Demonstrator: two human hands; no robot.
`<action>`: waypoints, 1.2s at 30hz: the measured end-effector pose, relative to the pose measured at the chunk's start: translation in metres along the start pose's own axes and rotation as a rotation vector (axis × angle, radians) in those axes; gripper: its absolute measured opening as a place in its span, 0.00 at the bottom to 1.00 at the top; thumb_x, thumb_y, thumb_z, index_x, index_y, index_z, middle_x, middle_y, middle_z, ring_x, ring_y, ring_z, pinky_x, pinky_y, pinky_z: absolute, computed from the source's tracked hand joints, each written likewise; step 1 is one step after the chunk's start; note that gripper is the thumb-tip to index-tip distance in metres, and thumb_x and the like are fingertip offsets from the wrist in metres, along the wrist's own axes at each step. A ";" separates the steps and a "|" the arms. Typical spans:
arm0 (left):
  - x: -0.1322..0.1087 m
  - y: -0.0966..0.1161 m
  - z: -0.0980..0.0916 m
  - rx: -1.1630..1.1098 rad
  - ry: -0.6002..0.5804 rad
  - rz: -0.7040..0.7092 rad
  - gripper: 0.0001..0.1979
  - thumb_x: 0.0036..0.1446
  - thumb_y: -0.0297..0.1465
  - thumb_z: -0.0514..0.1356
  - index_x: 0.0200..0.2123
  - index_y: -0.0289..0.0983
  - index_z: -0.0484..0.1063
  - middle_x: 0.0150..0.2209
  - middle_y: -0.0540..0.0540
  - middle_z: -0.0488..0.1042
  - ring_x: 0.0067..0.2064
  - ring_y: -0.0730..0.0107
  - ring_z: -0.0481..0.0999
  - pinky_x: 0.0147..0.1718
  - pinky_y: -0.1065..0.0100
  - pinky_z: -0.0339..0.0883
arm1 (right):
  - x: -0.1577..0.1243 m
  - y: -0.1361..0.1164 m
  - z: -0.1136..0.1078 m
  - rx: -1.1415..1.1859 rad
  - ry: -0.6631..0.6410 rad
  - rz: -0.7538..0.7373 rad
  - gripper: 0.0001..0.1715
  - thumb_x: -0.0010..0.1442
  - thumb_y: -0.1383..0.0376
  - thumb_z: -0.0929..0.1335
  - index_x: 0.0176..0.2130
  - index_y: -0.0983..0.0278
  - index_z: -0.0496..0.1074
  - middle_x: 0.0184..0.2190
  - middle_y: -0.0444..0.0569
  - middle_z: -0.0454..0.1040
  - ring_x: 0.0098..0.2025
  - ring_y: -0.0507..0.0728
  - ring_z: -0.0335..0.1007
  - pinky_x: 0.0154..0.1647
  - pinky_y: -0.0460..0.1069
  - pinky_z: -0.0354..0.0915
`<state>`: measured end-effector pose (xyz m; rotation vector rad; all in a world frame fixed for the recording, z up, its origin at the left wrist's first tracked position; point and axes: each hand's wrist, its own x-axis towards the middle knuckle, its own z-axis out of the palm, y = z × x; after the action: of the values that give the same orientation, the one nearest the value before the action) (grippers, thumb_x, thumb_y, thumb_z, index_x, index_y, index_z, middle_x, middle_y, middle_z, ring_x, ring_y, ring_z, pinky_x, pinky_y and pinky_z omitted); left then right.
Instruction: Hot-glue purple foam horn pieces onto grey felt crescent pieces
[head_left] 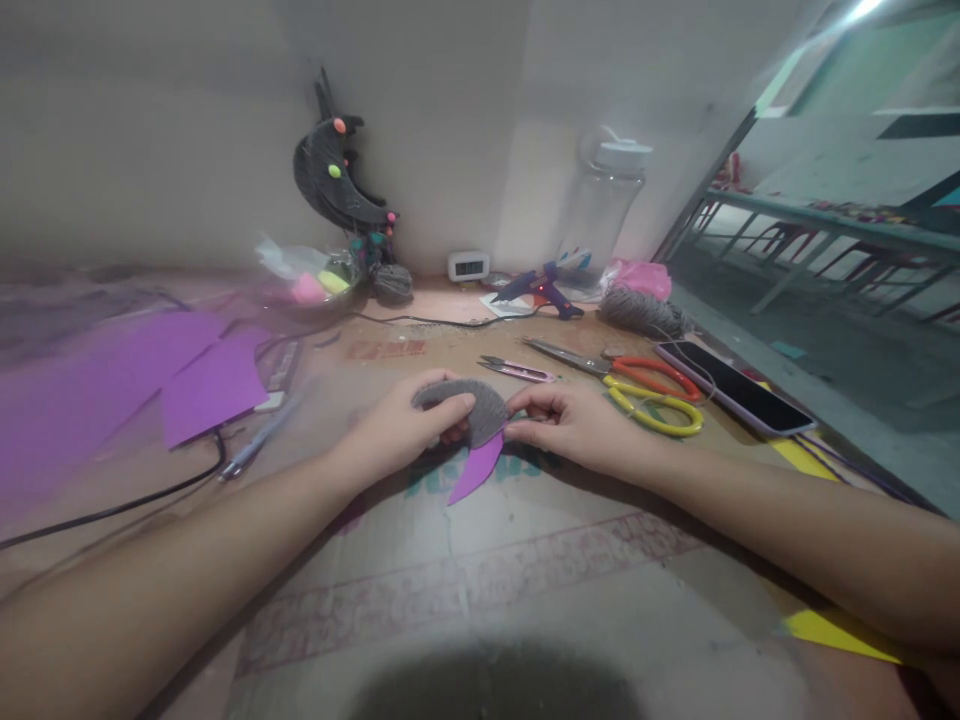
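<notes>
A crescent cut-out [481,465] in purple sheet is partly wrapped in grey yarn [489,410]; its bare purple tip points down towards me. My left hand [420,420] grips the wrapped part, thumb on top and fingers underneath. At the crescent's right edge, the fingertips of my right hand [551,420] are pinched together by the yarn; the strand between them is too fine to see clearly. Just beyond my hands lie small thread snips [517,369] and scissors [600,368] with orange and yellow handles.
Purple sheets [217,385] and a pen [259,438] lie left. Behind are a glue gun [544,290] with its cord, a small digital clock [469,267], a clear bottle [606,210] and a yarn skein [641,312]. A phone [735,388] lies by the table's right edge. A dark crescent ornament [322,185] hangs at the wall.
</notes>
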<state>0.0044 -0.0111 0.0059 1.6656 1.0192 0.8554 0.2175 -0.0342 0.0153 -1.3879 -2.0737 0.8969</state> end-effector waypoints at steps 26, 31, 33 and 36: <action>-0.003 -0.001 0.001 0.205 -0.075 -0.149 0.23 0.52 0.51 0.58 0.26 0.36 0.72 0.25 0.47 0.74 0.26 0.69 0.70 0.24 0.69 0.59 | 0.000 -0.006 0.004 0.310 0.048 0.068 0.11 0.56 0.59 0.69 0.30 0.65 0.73 0.20 0.39 0.65 0.21 0.47 0.56 0.22 0.44 0.52; -0.007 0.001 0.000 0.357 -0.096 -0.169 0.25 0.51 0.54 0.56 0.29 0.36 0.75 0.27 0.46 0.77 0.28 0.65 0.72 0.25 0.68 0.59 | -0.001 -0.007 0.005 0.273 0.053 0.043 0.11 0.57 0.60 0.68 0.30 0.65 0.73 0.20 0.39 0.65 0.22 0.47 0.57 0.23 0.45 0.53; -0.008 0.002 0.000 0.407 -0.083 -0.165 0.25 0.50 0.54 0.56 0.29 0.37 0.76 0.29 0.45 0.78 0.30 0.63 0.74 0.27 0.67 0.60 | -0.001 -0.007 0.005 0.265 0.048 0.031 0.11 0.58 0.59 0.68 0.30 0.65 0.73 0.20 0.39 0.65 0.22 0.48 0.57 0.24 0.45 0.55; -0.008 0.004 0.000 0.439 -0.047 -0.155 0.25 0.50 0.54 0.56 0.27 0.37 0.75 0.27 0.46 0.77 0.29 0.64 0.73 0.26 0.67 0.59 | -0.002 -0.006 0.005 0.243 0.054 -0.016 0.14 0.60 0.58 0.65 0.29 0.65 0.71 0.21 0.40 0.65 0.23 0.48 0.58 0.25 0.45 0.56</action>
<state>0.0023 -0.0188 0.0090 1.9257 1.3536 0.5103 0.2113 -0.0390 0.0170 -1.2511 -1.8623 1.0539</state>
